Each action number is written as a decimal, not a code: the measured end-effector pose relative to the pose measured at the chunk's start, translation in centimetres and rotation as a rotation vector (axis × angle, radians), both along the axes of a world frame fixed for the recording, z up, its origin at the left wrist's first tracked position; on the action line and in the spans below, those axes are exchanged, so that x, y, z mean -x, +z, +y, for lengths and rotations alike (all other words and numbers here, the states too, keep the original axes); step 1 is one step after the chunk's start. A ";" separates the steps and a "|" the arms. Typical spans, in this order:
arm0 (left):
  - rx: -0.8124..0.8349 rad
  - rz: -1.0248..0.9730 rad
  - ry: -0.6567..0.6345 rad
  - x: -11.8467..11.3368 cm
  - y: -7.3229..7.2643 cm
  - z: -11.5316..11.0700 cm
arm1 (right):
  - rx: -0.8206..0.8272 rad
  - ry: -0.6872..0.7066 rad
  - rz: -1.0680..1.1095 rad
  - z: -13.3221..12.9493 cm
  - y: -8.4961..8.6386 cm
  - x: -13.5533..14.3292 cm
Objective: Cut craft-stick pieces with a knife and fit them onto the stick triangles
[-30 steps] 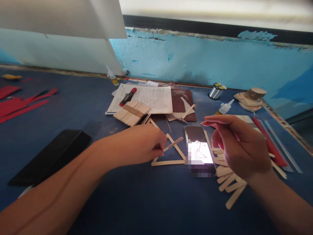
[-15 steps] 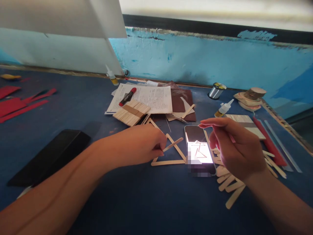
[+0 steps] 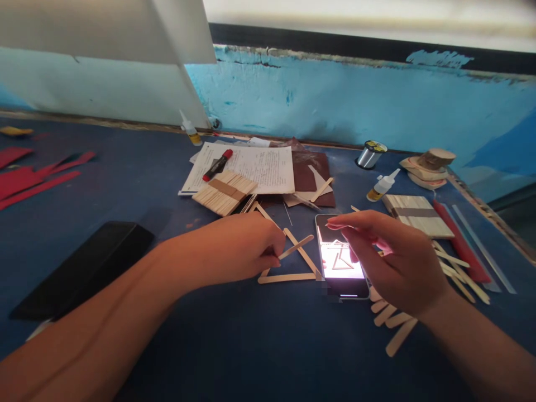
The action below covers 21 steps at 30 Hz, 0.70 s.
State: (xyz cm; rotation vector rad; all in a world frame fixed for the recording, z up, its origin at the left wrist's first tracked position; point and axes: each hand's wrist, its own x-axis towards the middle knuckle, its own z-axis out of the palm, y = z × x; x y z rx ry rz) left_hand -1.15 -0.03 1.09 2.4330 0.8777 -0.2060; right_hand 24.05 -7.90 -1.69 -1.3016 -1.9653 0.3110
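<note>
My left hand (image 3: pixel 251 243) is closed in a pinch on a wooden craft stick (image 3: pixel 299 245), whose free end points to the upper right. Beneath it, several sticks lie as an angular outline, with one stick (image 3: pixel 288 278) along the near side and another (image 3: pixel 305 254) slanting up from its right end. My right hand (image 3: pixel 397 262) hovers over the right side of a phone (image 3: pixel 347 289), holding nothing, with its fingers stretched left and apart from the thumb. A line drawing glows on the lit screen. Whether a fingertip touches the glass, I cannot tell.
Loose craft sticks (image 3: pixel 402 338) lie under and beside my right hand. Bundled sticks (image 3: pixel 226 192) rest by printed papers (image 3: pixel 263 167) and a red-capped marker (image 3: pixel 218 164). A glue bottle (image 3: pixel 382 187), wire spool (image 3: pixel 371 154) and second bundle (image 3: pixel 419 215) stand right; a black case (image 3: pixel 84 268) lies left.
My right hand has shifted left and slightly down, so its fingers now reach over the phone's screen. The left hand and its craft stick have stayed in place.
</note>
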 end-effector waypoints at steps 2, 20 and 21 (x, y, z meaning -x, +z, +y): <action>0.004 -0.001 0.003 0.0 0.0 0.0 | 0.022 0.031 -0.013 0.0 -0.1 -0.1; 0.010 -0.004 -0.004 0.1 -0.1 -0.1 | 0.078 0.280 -0.181 0.2 -0.4 0.0; 0.009 -0.006 -0.009 0.1 -0.1 -0.1 | 0.079 0.282 -0.183 0.2 -0.4 0.0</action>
